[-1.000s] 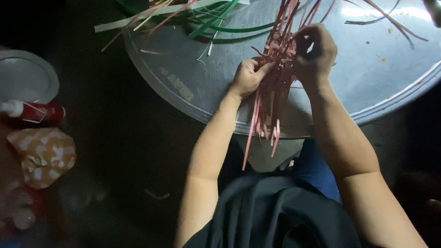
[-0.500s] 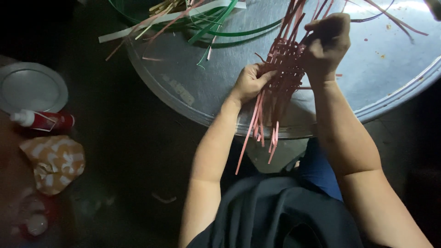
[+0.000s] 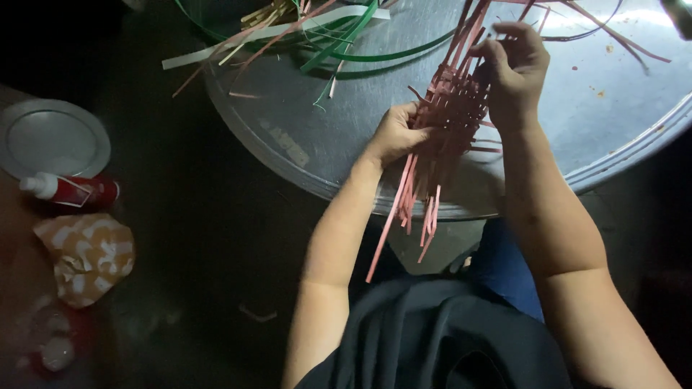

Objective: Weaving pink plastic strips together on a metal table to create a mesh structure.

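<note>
We note loose green, white and tan strips piled at far edge of the round metal tray; off to the left on the dark floor a round lid, a red bottle w/ white cap, a patterned cloth. Woven red strip mat sits over tray's near rim, loose ends hanging off edge. Left hand clamps mat's left side; right hand pinches strips at top. Vs 0.5 s ago: right hand a bit higher, mat approx. same spot.

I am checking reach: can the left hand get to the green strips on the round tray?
Probably yes, once freed: the left hand grips the red woven mat, and bare tray lies between it and the green strips.
</note>
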